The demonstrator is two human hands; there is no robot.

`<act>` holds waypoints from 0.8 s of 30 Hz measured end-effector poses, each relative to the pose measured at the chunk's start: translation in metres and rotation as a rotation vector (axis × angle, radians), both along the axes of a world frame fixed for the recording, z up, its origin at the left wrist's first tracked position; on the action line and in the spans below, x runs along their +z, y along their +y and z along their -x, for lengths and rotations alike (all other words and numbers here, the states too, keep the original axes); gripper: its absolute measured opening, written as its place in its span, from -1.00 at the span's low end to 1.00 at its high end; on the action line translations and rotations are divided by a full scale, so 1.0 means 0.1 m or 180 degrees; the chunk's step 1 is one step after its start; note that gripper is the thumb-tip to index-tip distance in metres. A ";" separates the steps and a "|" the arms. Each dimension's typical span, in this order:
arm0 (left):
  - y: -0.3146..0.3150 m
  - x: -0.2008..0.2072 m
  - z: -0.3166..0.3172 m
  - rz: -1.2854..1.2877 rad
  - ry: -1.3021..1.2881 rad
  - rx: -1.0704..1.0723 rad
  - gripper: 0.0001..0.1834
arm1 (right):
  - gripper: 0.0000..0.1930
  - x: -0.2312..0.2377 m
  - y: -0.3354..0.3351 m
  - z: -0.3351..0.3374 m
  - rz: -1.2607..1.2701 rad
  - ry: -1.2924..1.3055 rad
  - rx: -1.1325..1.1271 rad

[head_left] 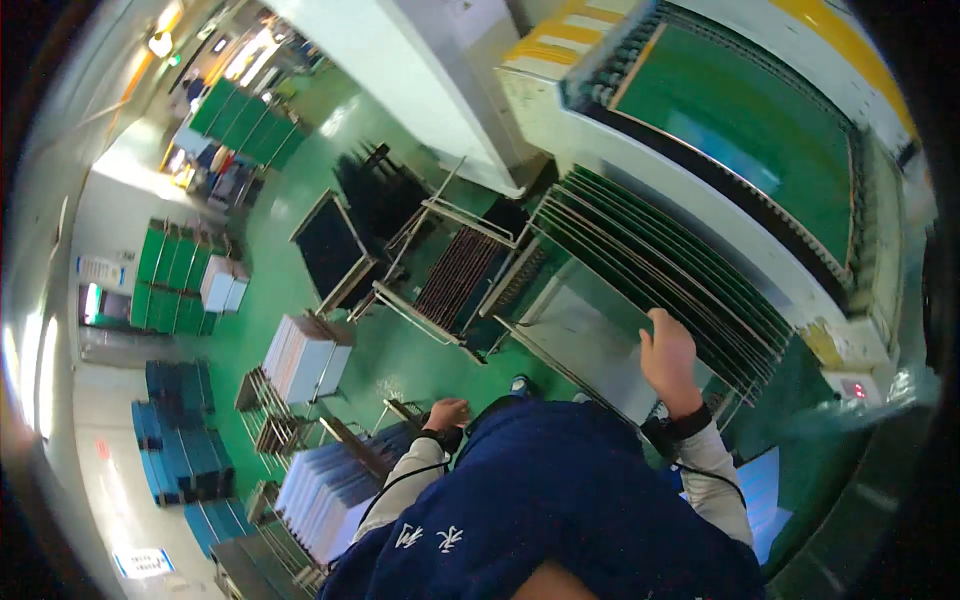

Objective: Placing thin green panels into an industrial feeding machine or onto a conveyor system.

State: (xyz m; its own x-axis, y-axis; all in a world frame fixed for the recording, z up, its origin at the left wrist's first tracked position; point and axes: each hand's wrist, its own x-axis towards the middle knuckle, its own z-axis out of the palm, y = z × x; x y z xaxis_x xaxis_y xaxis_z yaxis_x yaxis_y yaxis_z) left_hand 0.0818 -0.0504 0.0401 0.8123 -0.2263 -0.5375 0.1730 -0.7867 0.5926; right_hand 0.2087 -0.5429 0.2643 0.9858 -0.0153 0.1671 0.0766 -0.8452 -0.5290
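My right hand point(668, 358) is raised over the near side of a rack of upright dark green panels point(660, 265). Its thumb and a finger stand apart with nothing visible between them; whether a fingertip touches the nearest panel edge, I cannot tell. Low at my left side, close to my body, my left hand point(448, 413) has its fingers loosely curled and shows nothing in it. Below the panels, a pale flat sheet or surface point(590, 315) lies within the rack's metal frame.
Beyond the rack stands a roller conveyor machine point(605, 80) carrying a large green panel point(740, 130). An open slotted rack point(460, 275) and a dark-topped cart point(335, 250) stand ahead. White panels point(330, 490) fill racks at left. A white pillar point(430, 80) rises ahead.
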 end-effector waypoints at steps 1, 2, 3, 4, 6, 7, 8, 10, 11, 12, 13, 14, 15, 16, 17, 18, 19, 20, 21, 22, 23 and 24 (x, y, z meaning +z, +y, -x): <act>0.08 -0.02 0.09 -0.0933 -0.0779 -0.1517 -0.73 | -0.74 -0.03 0.00 -0.02 0.0065 -0.0100 0.0087; 0.10 -0.04 0.14 -0.0927 -0.0516 -0.1503 -0.72 | -0.75 -0.08 -0.03 -0.03 0.0118 0.0053 0.0111; 0.12 -0.05 0.19 -0.0916 -0.0254 -0.1490 -0.70 | -0.76 -0.12 -0.05 -0.05 0.0173 0.0205 0.0131; 0.14 -0.06 0.24 -0.0900 0.0008 -0.1480 -0.68 | -0.77 -0.15 -0.07 -0.09 0.0229 0.0355 0.0146; -0.04 0.21 0.18 -0.0541 0.0380 -0.1207 -0.65 | -0.81 -0.21 -0.11 -0.17 0.0417 0.0505 0.0236; -0.11 0.35 0.16 -0.0380 0.0563 -0.1054 -0.64 | -0.82 -0.26 -0.12 -0.21 0.0498 0.0599 0.0257; -0.09 0.33 0.19 -0.0418 0.0494 -0.1071 -0.64 | -0.84 -0.28 -0.12 -0.25 0.0574 0.0693 0.0262; -0.02 0.20 0.20 -0.0459 0.0311 -0.1241 -0.65 | -0.85 -0.32 -0.12 -0.29 0.0651 0.0725 0.0096; 0.02 0.13 0.17 -0.0454 0.0196 -0.1373 -0.65 | -0.85 -0.35 -0.10 -0.30 0.0699 0.0748 0.0003; 0.09 0.00 0.14 -0.0413 0.0051 -0.1610 -0.65 | -0.85 -0.36 -0.09 -0.31 0.0638 0.0646 0.0008; 0.18 -0.12 0.10 -0.0371 -0.0094 -0.1853 -0.66 | -0.84 -0.36 -0.08 -0.33 0.0576 0.0544 0.0005; 0.23 -0.23 0.02 -0.0155 -0.0079 -0.1760 -0.65 | -0.84 -0.38 -0.10 -0.31 0.0553 0.0464 -0.0044; 0.28 -0.30 -0.03 0.0066 -0.0073 -0.1646 -0.64 | -0.84 -0.37 -0.09 -0.31 0.0590 0.0606 -0.0051; 0.32 -0.39 -0.08 0.0285 -0.0059 -0.1525 -0.64 | -0.84 -0.36 -0.06 -0.30 0.0622 0.0750 -0.0056; 0.33 -0.44 -0.18 0.0411 0.0259 -0.1119 -0.66 | -0.83 -0.33 -0.02 -0.36 0.0639 0.0844 -0.0032; 0.35 -0.49 -0.28 0.0536 0.0579 -0.0704 -0.68 | -0.82 -0.31 0.00 -0.37 0.0684 0.0985 -0.0103; 0.36 -0.53 -0.35 0.0663 0.0900 -0.0279 -0.70 | -0.80 -0.30 0.02 -0.34 0.0727 0.1126 -0.0164; 0.38 -0.57 -0.41 0.0805 0.1200 0.0179 -0.72 | -0.78 -0.30 0.06 -0.33 0.0783 0.1244 -0.0194; 0.33 -0.50 -0.55 0.0726 0.1418 0.0352 -0.73 | -0.76 -0.33 0.07 -0.31 0.0826 0.1237 -0.0264; 0.28 -0.43 -0.72 0.0650 0.1637 0.0532 -0.74 | -0.76 -0.34 0.08 -0.31 0.0859 0.1220 -0.0340; 0.19 -0.24 -0.86 0.0582 0.1872 0.0728 -0.75 | -0.76 -0.33 0.10 -0.31 0.0899 0.1213 -0.0398; 0.13 -0.03 -0.98 0.0536 0.1841 0.0597 -0.75 | -0.75 -0.33 0.12 -0.32 0.0928 0.1215 -0.0475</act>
